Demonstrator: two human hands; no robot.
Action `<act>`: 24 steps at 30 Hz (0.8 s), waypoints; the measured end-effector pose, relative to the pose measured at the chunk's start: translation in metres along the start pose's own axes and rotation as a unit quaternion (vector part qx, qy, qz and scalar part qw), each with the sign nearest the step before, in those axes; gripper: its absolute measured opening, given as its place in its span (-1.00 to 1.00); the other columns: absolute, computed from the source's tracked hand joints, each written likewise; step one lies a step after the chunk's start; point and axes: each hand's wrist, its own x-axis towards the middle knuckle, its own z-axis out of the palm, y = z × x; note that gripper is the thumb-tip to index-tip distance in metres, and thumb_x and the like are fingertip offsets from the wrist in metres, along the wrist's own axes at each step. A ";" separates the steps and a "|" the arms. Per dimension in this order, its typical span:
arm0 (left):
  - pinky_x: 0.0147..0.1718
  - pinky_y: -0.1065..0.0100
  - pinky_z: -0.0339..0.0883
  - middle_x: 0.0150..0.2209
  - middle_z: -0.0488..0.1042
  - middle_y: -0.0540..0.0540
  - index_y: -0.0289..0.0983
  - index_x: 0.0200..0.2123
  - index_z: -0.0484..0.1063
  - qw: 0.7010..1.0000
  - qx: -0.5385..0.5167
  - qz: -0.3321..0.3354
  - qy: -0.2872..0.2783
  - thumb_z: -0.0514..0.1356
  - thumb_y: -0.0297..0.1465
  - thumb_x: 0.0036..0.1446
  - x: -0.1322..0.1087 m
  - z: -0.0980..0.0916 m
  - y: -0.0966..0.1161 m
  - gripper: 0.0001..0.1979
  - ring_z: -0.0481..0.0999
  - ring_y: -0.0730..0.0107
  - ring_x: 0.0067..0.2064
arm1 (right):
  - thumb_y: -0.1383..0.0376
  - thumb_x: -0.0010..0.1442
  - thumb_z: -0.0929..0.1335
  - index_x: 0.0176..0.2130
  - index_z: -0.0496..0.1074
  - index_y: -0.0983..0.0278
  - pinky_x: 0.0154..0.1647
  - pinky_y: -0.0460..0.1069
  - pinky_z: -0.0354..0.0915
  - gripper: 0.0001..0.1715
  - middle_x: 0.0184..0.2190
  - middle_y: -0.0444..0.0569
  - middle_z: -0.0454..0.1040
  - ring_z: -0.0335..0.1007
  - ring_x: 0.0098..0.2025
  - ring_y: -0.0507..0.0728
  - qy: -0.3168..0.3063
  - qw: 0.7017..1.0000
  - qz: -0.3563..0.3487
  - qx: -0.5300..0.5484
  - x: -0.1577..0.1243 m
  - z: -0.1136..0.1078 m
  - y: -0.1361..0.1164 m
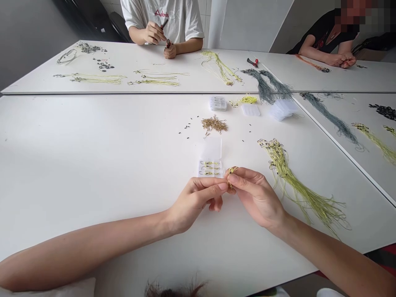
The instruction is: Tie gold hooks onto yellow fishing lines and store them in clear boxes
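My left hand (198, 198) and my right hand (255, 192) meet over the near part of the table, fingertips pinched together. Between them is a fishing hook with yellow-green line (231, 175), coiled small and partly covered by my fingers. Just behind my hands lies a clear plastic box (201, 169) with its lid folded back; several hooks with yellow line lie in rows in it. A long bundle of yellow-green lines with hooks (291, 177) lies to the right of my right hand.
Beyond the box are a pile of gold-coloured metal pieces (214, 124), scattered dark bits, a filled box (218, 103) and stacked clear boxes (282, 109). Grey-blue line bundles (262, 84) lie farther back. Across the table, one person (163, 24) holds a tool; another person (328, 45) sits at right.
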 end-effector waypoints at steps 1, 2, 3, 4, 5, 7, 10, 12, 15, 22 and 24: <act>-0.37 0.36 0.16 -0.32 0.44 -0.08 -0.30 -0.26 0.57 1.000 -0.005 0.002 -0.004 0.19 -0.34 0.24 0.000 0.001 0.000 -0.82 0.31 0.54 -0.45 | 0.34 0.17 0.43 -0.42 0.55 0.21 -0.23 0.03 0.22 -0.88 -0.45 -0.16 0.38 0.23 -0.43 0.01 -0.005 1.000 0.001 0.005 0.000 0.000 0.000; -0.34 0.37 0.17 -0.31 0.44 -0.09 -0.31 -0.27 0.57 1.000 -0.012 0.006 -0.008 0.20 -0.35 0.23 0.000 0.001 0.000 -0.82 0.33 0.52 -0.41 | 0.33 0.18 0.42 -0.42 0.55 0.21 -0.25 0.05 0.23 -0.87 -0.45 -0.16 0.38 0.25 -0.44 0.01 -0.014 1.000 0.002 0.011 0.000 0.001 0.001; -0.31 0.37 0.18 -0.33 0.44 -0.09 -0.32 -0.30 0.57 1.000 -0.018 0.009 -0.011 0.20 -0.36 0.23 0.001 0.002 0.000 -0.82 0.34 0.50 -0.37 | 0.33 0.19 0.42 -0.42 0.55 0.21 -0.26 0.07 0.25 -0.86 -0.45 -0.16 0.38 0.28 -0.46 0.02 -0.023 1.000 0.002 0.016 0.000 0.001 0.001; -0.29 0.38 0.18 -0.35 0.42 -0.08 -0.33 -0.33 0.56 1.000 -0.022 0.011 -0.012 0.20 -0.37 0.24 0.001 0.003 0.000 -0.82 0.34 0.49 -0.34 | 0.33 0.20 0.41 -0.42 0.54 0.21 -0.26 0.09 0.25 -0.86 -0.46 -0.16 0.39 0.31 -0.48 0.03 -0.031 0.999 0.001 0.019 0.000 0.002 0.001; -0.27 0.38 0.18 -0.39 0.40 -0.07 -0.34 -0.36 0.55 1.000 -0.023 0.012 -0.012 0.20 -0.37 0.24 0.001 0.003 0.000 -0.80 0.33 0.48 -0.32 | 0.33 0.20 0.40 -0.41 0.54 0.21 -0.25 0.10 0.26 -0.85 -0.46 -0.16 0.39 0.34 -0.48 0.05 -0.037 0.999 -0.001 0.019 0.000 0.003 0.001; -0.24 0.38 0.17 -0.44 0.36 -0.05 -0.35 -0.40 0.53 1.000 -0.022 0.011 -0.010 0.20 -0.36 0.24 0.002 0.004 -0.001 -0.79 0.30 0.48 -0.31 | 0.34 0.20 0.40 -0.42 0.54 0.22 -0.22 0.11 0.26 -0.85 -0.47 -0.15 0.42 0.38 -0.47 0.08 -0.037 0.999 -0.006 0.011 0.000 0.004 0.001; -0.25 0.38 0.16 -0.43 0.32 -0.03 -0.35 -0.38 0.51 1.000 -0.015 0.011 -0.010 0.19 -0.35 0.25 0.003 0.003 -0.001 -0.79 0.26 0.49 -0.32 | 0.33 0.20 0.40 -0.41 0.55 0.23 -0.20 0.11 0.25 -0.85 -0.47 -0.14 0.44 0.40 -0.44 0.09 -0.032 0.999 -0.006 0.000 0.001 0.004 0.000; -0.25 0.38 0.14 -0.43 0.29 -0.01 -0.35 -0.38 0.49 1.000 -0.006 0.016 -0.006 0.19 -0.34 0.25 0.003 0.003 -0.001 -0.79 0.23 0.50 -0.32 | 0.33 0.20 0.40 -0.40 0.56 0.23 -0.17 0.11 0.25 -0.85 -0.47 -0.13 0.46 0.41 -0.42 0.10 -0.032 0.999 -0.004 -0.006 0.000 0.003 -0.001; -0.25 0.39 0.12 -0.42 0.25 0.00 -0.34 -0.42 0.46 1.000 0.010 0.021 -0.004 0.18 -0.33 0.25 0.002 0.002 0.000 -0.76 0.20 0.50 -0.31 | 0.32 0.22 0.38 -0.36 0.57 0.23 -0.13 0.12 0.24 -0.85 -0.48 -0.12 0.47 0.42 -0.38 0.12 -0.047 0.999 -0.001 -0.011 0.000 0.003 -0.002; -0.27 0.38 0.09 -0.42 0.21 -0.01 -0.32 -0.45 0.42 0.999 0.022 0.031 -0.011 0.16 -0.32 0.27 0.001 0.002 0.001 -0.74 0.16 0.47 -0.31 | 0.32 0.22 0.37 -0.28 0.59 0.23 -0.12 0.14 0.26 -0.84 -0.44 -0.10 0.49 0.45 -0.37 0.15 -0.062 0.998 -0.001 -0.012 0.001 0.001 -0.002; -0.26 0.37 0.09 -0.43 0.20 -0.01 -0.32 -0.45 0.43 0.999 0.028 0.031 -0.009 0.17 -0.32 0.26 0.001 0.001 0.001 -0.74 0.16 0.46 -0.31 | 0.31 0.22 0.37 -0.27 0.60 0.21 -0.12 0.15 0.27 -0.84 -0.42 -0.10 0.50 0.45 -0.37 0.15 -0.063 0.998 0.001 -0.017 0.001 0.001 -0.003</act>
